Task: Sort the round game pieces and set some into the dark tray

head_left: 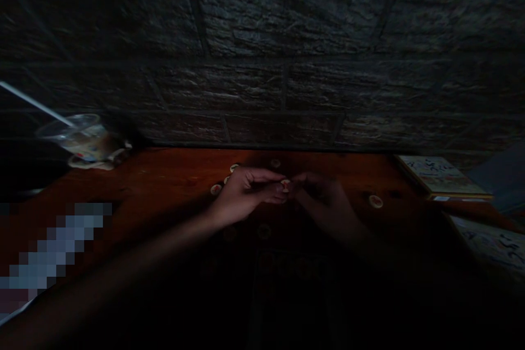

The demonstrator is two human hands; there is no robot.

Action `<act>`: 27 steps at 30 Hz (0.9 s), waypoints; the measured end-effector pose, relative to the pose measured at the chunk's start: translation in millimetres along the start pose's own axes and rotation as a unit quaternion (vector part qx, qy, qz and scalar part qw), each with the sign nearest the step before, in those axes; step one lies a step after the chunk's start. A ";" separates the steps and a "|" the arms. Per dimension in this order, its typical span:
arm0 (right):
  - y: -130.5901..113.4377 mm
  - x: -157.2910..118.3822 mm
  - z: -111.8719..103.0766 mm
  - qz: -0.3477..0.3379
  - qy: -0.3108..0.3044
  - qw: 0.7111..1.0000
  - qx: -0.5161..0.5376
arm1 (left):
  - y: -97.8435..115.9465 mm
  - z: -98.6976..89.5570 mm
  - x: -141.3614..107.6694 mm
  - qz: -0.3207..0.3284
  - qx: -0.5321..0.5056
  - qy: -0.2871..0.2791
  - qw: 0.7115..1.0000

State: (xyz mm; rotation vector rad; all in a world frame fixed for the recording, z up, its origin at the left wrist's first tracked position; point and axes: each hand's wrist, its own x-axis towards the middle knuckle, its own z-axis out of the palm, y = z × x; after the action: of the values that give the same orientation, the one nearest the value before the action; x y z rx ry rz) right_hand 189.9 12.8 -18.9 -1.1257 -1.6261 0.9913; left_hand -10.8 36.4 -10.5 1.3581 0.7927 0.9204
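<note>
Between my two hands, just above the wooden table, is a small pale Chinese chess piece (285, 185) with a red mark. My left hand (241, 195) pinches it between thumb and fingers from the left. The fingertips of my right hand (324, 199) close on its right edge, in deep shadow. Beside my left hand lie several similar discs, such as a red-marked piece (216, 190) and another piece (234, 168) partly behind the hand. One more piece (275, 163) lies beyond my hands, and a red-marked piece (376, 200) rests to the right.
A plastic drink cup (92, 139) with a white straw stands at the table's left end. Two patterned flat boxes or books, one the farther box (445, 176), lie at right. A stone-block wall (254, 87) rises behind the table (172, 167). Near me, a dim tray-like shape (256, 306) sits in shadow.
</note>
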 end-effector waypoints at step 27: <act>-5.6 -2.2 1.0 -0.032 -0.012 0.999 0.031 | 3.3 3.8 -4.9 0.119 0.111 -0.005 0.987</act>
State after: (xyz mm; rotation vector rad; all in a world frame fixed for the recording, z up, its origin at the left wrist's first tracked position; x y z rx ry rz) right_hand 188.0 9.1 -14.5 -1.0182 -1.6288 1.0099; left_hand -9.8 30.3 -7.2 1.6776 0.7538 1.0323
